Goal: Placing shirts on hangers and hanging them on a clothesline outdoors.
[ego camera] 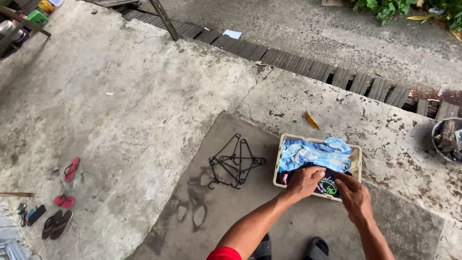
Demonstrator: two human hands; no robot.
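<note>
From the head camera, looking down on a cracked grey concrete yard [144,110], a cream rectangular plastic laundry basket [278,163] sits at about four o'clock from the frame's centre, on a darker grey slab. It holds a crumpled light-blue patterned cloth [315,153] toward its far side and a dark garment with a green-and-white print [327,185] toward the near side. The left hand [304,181] lies on the dark garment with fingers curled into the fabric, seemingly gripping it; the right hand [353,196], at three o'clock of the left, pinches the same garment's edge by the print. Judging from this, the step in hand is taking hold of the dark garment inside the basket; lifting it free would call for both grips to close fully and draw upward clear of the blue cloth. A tangle of black wire clothes hangers [235,163] lies on the slab at nine o'clock of the basket, just beside it. Red and dark flip-flops [62,202] are scattered well apart at the lower left.
</note>
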